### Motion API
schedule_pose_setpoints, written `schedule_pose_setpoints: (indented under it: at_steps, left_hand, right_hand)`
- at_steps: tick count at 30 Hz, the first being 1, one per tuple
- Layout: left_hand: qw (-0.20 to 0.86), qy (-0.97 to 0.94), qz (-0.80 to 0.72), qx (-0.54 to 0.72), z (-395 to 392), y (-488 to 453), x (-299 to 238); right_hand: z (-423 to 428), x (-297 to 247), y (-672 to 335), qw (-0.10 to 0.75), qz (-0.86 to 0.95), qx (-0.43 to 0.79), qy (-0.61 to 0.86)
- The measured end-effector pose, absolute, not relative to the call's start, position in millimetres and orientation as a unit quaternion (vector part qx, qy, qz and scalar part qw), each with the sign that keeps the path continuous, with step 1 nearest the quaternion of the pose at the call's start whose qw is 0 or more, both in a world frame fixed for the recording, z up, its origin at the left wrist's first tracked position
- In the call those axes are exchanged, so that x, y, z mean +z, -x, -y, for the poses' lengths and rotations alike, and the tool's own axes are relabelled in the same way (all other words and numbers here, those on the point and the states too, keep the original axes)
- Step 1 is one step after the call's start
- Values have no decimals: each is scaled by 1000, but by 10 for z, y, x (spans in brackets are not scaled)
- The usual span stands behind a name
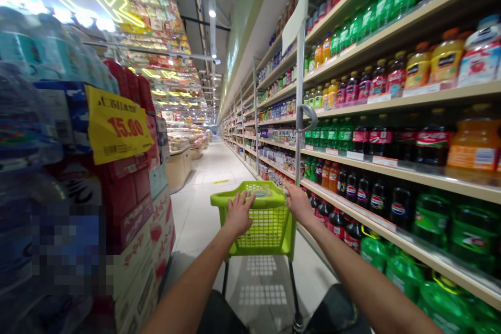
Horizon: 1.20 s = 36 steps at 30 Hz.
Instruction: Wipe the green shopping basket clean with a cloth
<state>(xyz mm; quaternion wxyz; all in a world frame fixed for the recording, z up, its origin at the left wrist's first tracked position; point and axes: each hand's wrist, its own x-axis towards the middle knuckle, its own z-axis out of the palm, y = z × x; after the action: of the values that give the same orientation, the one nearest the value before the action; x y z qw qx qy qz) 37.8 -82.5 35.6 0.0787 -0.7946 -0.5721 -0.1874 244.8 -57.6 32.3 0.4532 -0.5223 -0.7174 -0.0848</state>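
A lime-green plastic shopping cart (256, 229) with a lattice basket and dark legs stands in front of me. My left hand (238, 215) lies over the left-middle of its handle, fingers draped across the bar. At the cart's right end, my right hand (299, 204) is closed around the corner of the handle. Something small and pale shows by the right fingertips, too unclear to name. A label (260, 194) sits on the handle between the two hands. The inside of the basket is mostly hidden by the handle and rear lattice.
Tall shelves (391, 164) of bottled soft drinks line the right side, close to my right arm. Stacked cartons and wrapped bottles with a yellow price sign (119, 125) rise at left. A tiled aisle (219, 167) runs ahead past wooden display bins (178, 169).
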Motion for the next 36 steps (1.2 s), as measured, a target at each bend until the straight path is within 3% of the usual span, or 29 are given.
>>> schedule_pose_setpoints:
  at_steps: [5, 10, 13, 18, 23, 31, 36]
  left_hand:
    - [40, 788, 566, -240, 838, -434, 508]
    - [49, 792, 520, -316, 777, -751, 683]
    - [62, 817, 489, -300, 735, -849, 627]
    - [78, 814, 485, -311, 632, -339, 484]
    - [96, 732, 566, -367, 525, 196, 512]
    - [94, 822, 436, -355, 534, -784, 395]
    - [81, 787, 498, -356, 560, -79, 414]
  right_hand:
    - [470, 456, -2032, 490, 697, -39, 522]
    - [439, 566, -1651, 602, 653, 153, 433]
    - [509, 488, -1937, 558, 667, 73, 488]
    - [619, 299, -2349, 364, 753, -99, 539]
    - [622, 250, -2313, 380, 739, -137, 538]
    - [639, 204, -2357, 383, 761, -155, 500]
    - [690, 155, -2439, 407, 758, -153, 486]
